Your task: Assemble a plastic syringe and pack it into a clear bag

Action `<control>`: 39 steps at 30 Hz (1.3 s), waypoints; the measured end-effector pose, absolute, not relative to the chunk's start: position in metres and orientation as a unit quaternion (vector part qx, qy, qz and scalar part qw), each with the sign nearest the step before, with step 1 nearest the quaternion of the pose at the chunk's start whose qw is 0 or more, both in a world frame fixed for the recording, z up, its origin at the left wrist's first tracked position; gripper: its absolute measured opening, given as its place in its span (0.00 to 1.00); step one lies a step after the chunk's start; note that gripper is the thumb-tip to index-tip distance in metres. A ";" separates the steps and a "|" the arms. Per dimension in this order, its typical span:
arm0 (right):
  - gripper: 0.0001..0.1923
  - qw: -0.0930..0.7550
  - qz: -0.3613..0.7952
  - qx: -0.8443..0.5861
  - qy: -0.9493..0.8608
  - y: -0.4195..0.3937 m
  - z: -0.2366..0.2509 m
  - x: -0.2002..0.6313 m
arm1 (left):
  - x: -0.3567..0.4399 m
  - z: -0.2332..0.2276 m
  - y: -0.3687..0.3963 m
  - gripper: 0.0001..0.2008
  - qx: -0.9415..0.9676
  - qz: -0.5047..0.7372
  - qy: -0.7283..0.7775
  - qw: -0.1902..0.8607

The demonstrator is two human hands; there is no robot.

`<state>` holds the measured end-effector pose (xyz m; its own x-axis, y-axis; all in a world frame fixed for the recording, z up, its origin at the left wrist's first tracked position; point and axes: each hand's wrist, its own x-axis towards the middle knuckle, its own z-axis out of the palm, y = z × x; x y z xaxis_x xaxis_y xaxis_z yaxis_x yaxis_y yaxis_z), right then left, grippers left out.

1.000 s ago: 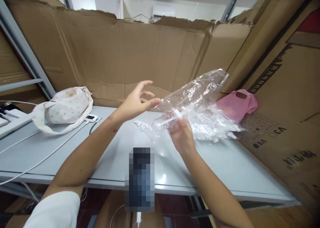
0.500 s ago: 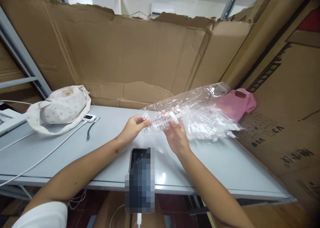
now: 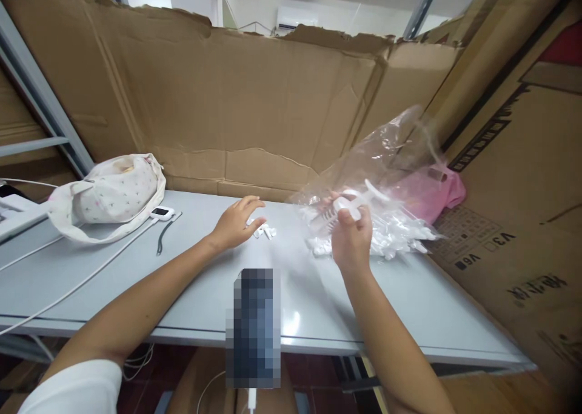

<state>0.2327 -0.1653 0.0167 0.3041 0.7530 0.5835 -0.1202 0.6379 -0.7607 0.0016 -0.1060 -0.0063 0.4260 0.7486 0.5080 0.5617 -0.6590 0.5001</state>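
The right hand [image 3: 351,235] is lifting a clear plastic bag [image 3: 391,159] off the tabletop [image 3: 136,280], its grip closed on a white ribbed plastic piece [image 3: 339,207] through or alongside the film; the glare on the plastic makes it hard to tell which. Above the grip the bag is billowing up loosely, and below and beyond it a heap of small white parts [image 3: 391,235] is sagging inside the film onto the tabletop.

The left hand [image 3: 236,220] is resting fingers-down on the tabletop, its grip loosely open, fingertips touching a little cluster of loose white pieces [image 3: 264,231] lying just beside it, apart from the bag.

The chief risk seems to be a spill. The bag is being held by one small pinch, with its mouth not visible, so any tilt toward the opening could be sending parts sliding out across the smooth tabletop. The film is slick, and the ribbed piece could be slipping out of the closed fingers. The loose pieces under the left hand are light enough to be flicked away by a careless sweep. A pink bag [image 3: 439,190] is lying just behind the clear one, and dropped parts could be getting lost against it.
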 end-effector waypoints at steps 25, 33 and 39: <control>0.25 0.689 0.380 -0.387 -0.480 -0.158 0.010 0.236 | 0.042 -0.045 -0.069 0.21 0.964 0.102 0.244 -0.010; 0.25 0.691 0.376 -0.397 -0.473 -0.158 0.011 0.236 | 0.048 -0.053 -0.073 0.13 0.937 0.148 0.315 0.022; 0.26 0.659 0.419 -0.398 -0.482 -0.157 0.016 0.242 | 0.030 -0.053 -0.076 0.08 0.900 0.226 0.354 0.118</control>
<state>0.2418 -0.1566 0.0165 0.1850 0.9351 0.3021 -0.1688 0.3331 -0.9277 0.0302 -0.0756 -0.0525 0.6470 0.6907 0.3229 0.5839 -0.7212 0.3727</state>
